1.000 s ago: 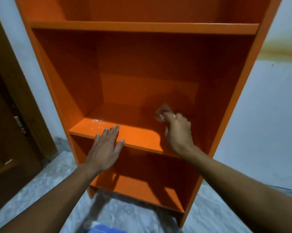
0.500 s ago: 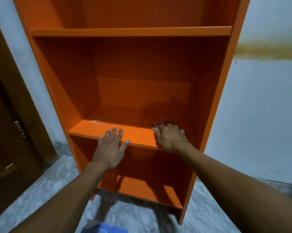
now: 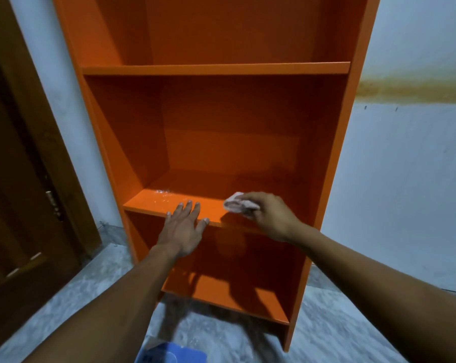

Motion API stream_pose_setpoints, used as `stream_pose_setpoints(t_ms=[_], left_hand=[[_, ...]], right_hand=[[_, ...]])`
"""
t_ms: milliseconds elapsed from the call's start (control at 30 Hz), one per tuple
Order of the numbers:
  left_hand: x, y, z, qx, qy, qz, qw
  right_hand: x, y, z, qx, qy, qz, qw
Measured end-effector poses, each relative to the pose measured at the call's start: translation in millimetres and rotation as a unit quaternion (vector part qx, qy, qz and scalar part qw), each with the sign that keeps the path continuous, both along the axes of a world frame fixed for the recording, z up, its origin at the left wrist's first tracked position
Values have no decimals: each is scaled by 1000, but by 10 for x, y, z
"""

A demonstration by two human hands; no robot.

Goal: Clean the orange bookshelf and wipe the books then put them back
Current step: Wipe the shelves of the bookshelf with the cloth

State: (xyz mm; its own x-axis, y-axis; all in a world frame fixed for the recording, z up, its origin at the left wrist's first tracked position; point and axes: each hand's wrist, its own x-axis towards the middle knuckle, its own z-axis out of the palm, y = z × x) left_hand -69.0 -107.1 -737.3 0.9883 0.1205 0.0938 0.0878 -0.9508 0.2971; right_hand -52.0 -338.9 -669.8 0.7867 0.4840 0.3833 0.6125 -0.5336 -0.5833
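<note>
Blue something (image 3: pixel 173 353) sits at the bottom edge, can't tell what. Mid-frame, your left hand (image 3: pixel 182 229) lies flat, fingers straight, on the shelf (image 3: pixel 153 203) front, while your right hand (image 3: pixel 270 214) grips the cloth (image 3: pixel 237 205), which has slid leftward since a second ago. Wet specks (image 3: pixel 164 195) remain further left; no books in sight on the orange bookshelf (image 3: pixel 221 127).

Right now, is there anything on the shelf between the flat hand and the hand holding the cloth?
No. In the head view, only bare orange shelf lies between the left hand and the cloth gripped by the right hand.
</note>
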Motion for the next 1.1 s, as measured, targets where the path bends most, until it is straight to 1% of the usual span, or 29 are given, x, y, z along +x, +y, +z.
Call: stream_pose_setpoints(t_ms=[67,100,133,200,233,300,367,433,467,533,567,600,667,733,833,900,933,1000,1067,1100], left_hand=[[-11,5,-1,-6,-3,1,1000],[-9,8,-2,-4,-3,0,1000],[-5,5,-6,-1,-4,-1,1000],[-6,-4,-18,-3,-9,-1,1000],[-10,-11,-25,-6,-11,-2,1000],[-8,0,-34,-3,-12,-9,1000],[0,63,-32,11,-13,-19,1000],[10,150,-33,16,-21,-32,999],[3,190,-39,10,-26,-41,999],[-34,262,-54,-14,-40,-58,997],[-55,306,-73,-30,-52,-59,996],[-76,361,-89,-47,-68,-53,995],[-106,532,-132,-78,-101,-20,992],[-144,759,-170,-99,-120,22,988],[-239,1059,-141,-121,-139,70,980],[-298,1170,-75,-124,-152,83,977],[-322,1196,-33,-121,-157,86,976],[-338,1235,54,-113,-171,85,975],[-318,1270,131,-103,-185,83,974],[-304,1290,160,-97,-189,84,974]], right_hand=[[134,-79,58,86,24,-71,993],[283,-119,34,112,29,-121,986],[432,-156,9,126,40,-166,977],[676,-176,-23,133,85,-216,963],[774,-170,-44,111,111,-238,959],[975,-128,-146,21,178,-276,944],[1086,3,-253,-70,232,-279,929],[1224,181,-397,-141,228,-276,923],[1353,302,-480,-165,212,-266,926],[1566,591,-620,-203,174,-201,942],[1584,757,-638,-230,159,-171,945],[1478,922,-565,-257,139,-155,944],[1185,1203,-407,-262,92,-120,953],[998,1405,-414,-269,29,-64,961],[669,1528,-460,-289,-57,6,956],[497,1546,-495,-271,-98,83,954],[443,1540,-512,-247,-107,134,954],[369,1533,-465,-184,-82,221,954],[417,1548,-358,-106,-69,250,960],[430,1574,-258,-67,-70,237,967]])
